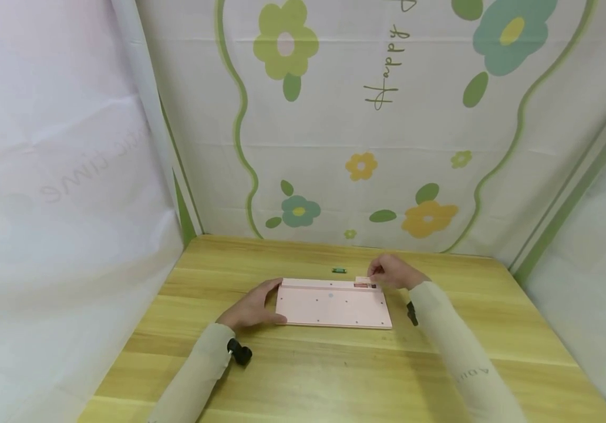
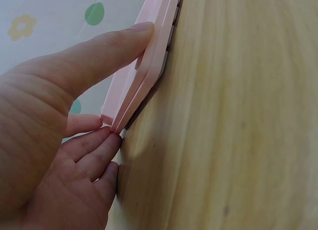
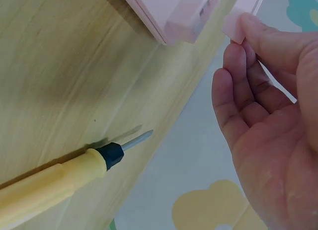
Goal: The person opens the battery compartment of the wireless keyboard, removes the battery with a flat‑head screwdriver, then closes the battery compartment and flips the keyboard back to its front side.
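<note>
A pink keyboard (image 1: pixel 333 310) lies on the table with its underside up, its keys facing the wood in the left wrist view. My left hand (image 1: pixel 250 306) grips its left end, with the thumb on the near edge and the fingers at the far corner. Between thumb and fingers, my right hand (image 1: pixel 394 272) pinches a small pink battery cover (image 3: pixel 237 27), held just over the far right corner. There the battery compartment (image 1: pixel 364 285) is uncovered, and a reddish battery shows inside. Behind the keyboard, a loose green battery (image 1: pixel 339 271) lies on the table.
A screwdriver (image 3: pixel 64 183) with a yellow handle lies on the wood in the right wrist view; my right arm hides it from the head view. The wooden table (image 1: pixel 303 376) ends at a flowered cloth backdrop (image 1: pixel 329 135), with white cloth at both sides.
</note>
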The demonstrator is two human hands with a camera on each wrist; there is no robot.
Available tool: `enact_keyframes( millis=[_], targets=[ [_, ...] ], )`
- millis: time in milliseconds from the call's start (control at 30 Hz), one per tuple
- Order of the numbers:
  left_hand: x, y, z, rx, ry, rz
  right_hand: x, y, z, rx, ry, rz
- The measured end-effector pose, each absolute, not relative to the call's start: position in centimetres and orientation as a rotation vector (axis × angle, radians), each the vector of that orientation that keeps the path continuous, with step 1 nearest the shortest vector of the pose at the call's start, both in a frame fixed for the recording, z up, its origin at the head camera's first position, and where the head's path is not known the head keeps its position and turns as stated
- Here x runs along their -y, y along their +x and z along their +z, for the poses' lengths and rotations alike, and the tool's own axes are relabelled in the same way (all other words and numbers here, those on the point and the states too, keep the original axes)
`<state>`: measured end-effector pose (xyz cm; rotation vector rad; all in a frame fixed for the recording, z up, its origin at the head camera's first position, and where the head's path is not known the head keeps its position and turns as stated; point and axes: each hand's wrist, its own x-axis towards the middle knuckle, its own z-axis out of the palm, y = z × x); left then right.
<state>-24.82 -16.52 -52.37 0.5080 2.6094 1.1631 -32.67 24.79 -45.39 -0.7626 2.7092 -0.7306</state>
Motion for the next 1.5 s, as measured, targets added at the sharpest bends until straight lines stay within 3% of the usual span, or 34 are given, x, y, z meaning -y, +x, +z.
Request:
enact_keyframes(
  millis=[933, 1500],
  targets=[
    [16.6, -24.8, -52.5, -2.599, 0.515, 1.172, -24.7, -32.6, -47.0, -2.706, -0.809, -0.735],
    [16.7, -24.8, -52.5, -2.587, 0.501, 1.197, -24.1, -31.4, -47.3, -2.865, -0.915, -0.505]
  ],
)
